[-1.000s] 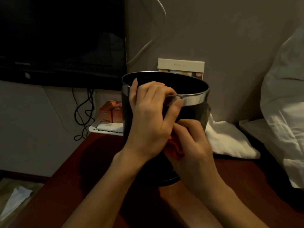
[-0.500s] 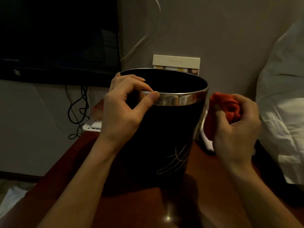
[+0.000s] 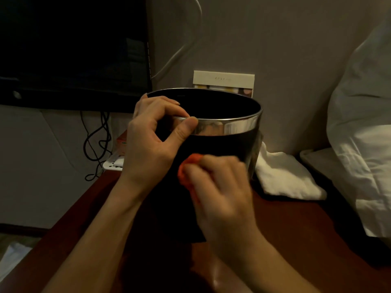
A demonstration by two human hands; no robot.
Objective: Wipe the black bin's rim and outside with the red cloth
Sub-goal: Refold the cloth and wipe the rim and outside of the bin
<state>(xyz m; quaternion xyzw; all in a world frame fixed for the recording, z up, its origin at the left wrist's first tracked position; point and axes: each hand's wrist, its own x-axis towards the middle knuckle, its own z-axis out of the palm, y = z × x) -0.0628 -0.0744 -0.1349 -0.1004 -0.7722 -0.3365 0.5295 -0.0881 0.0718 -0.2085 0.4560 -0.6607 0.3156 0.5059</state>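
The black bin (image 3: 220, 144) with a shiny silver rim stands upright on the dark red-brown table (image 3: 296, 229). My left hand (image 3: 152, 142) grips the rim at its near left, fingers curled over the edge and thumb pressed on the silver band. My right hand (image 3: 220, 187) holds the bunched red cloth (image 3: 188, 170) against the bin's front wall, below the rim. Most of the cloth is hidden under that hand, which looks blurred by motion.
A white towel (image 3: 283, 176) lies on the table just right of the bin. White bedding (image 3: 364, 134) fills the right side. A dark screen (image 3: 74, 49) hangs at upper left with cables (image 3: 95, 140) below it. A card (image 3: 223, 80) leans on the wall behind the bin.
My right hand, which was off to the bin's right with the cloth, has come back to the bin's front wall. My left hand keeps its grip on the rim.
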